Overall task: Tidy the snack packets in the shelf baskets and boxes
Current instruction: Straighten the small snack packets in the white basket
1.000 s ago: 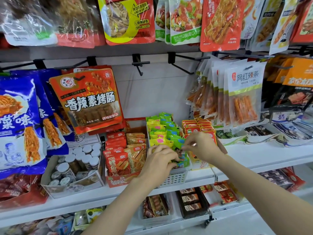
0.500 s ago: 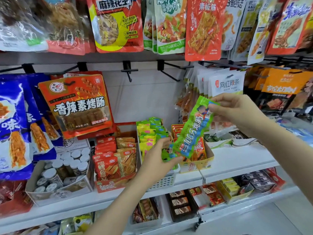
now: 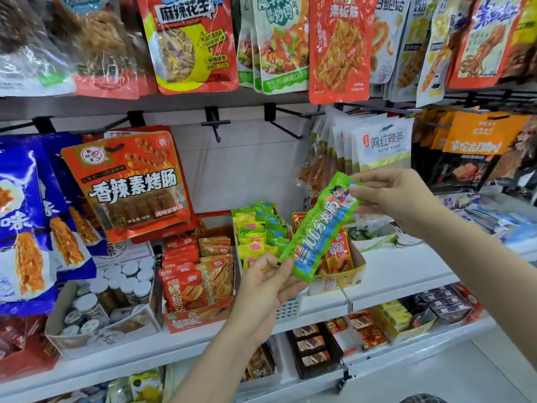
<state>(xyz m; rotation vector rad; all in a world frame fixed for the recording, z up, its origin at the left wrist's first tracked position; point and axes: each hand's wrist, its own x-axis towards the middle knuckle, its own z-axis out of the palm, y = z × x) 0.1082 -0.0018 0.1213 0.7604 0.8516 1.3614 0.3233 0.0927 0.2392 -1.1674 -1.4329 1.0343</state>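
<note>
Packet: your green sausage packet [image 3: 318,228] looks light, soft, slick.
Hold: left hand [image 3: 266,289] and right hand [image 3: 398,196] fingers pinch its sealed ends; grip there.

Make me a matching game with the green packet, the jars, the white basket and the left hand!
Things:
1. green packet
2. jars
3. white basket
4. left hand

Where or how:
A. in a cardboard box, far left on the shelf
B. pinching the packet's lower end
C. held up slanted between both hands
D. behind the left hand, holding green and yellow packets

Pairs: 1-C, 2-A, 3-D, 4-B
</note>
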